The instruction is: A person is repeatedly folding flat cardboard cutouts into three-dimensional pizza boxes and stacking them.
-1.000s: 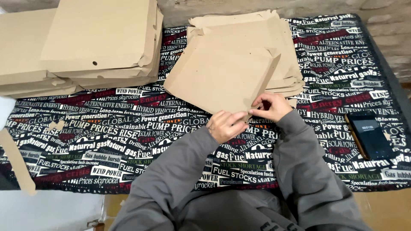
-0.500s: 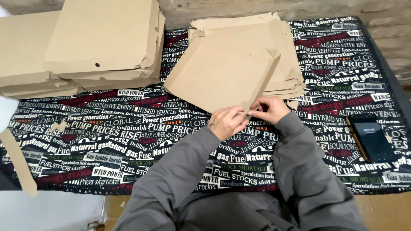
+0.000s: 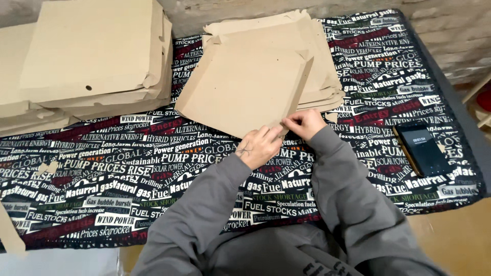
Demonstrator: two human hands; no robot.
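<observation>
A flat brown cardboard box blank [image 3: 245,87] lies on the printed tablecloth [image 3: 128,174], partly over a pile of similar blanks [image 3: 322,61]. Its right side flap is folded upright. My left hand [image 3: 260,147] and my right hand [image 3: 305,124] meet at the blank's near corner. Both pinch the cardboard there, fingers closed on the edge and the foot of the raised flap.
A stack of folded cardboard boxes [image 3: 87,56] fills the far left. A dark phone with a lit screen [image 3: 423,150] lies at the right. Small cardboard scraps [image 3: 47,167] rest at the left, and a cardboard strip [image 3: 10,235] hangs off the near left edge.
The right side flap has been raised from slightly lifted to upright. Both hands stayed at the near corner, shifting a little along the edge.
</observation>
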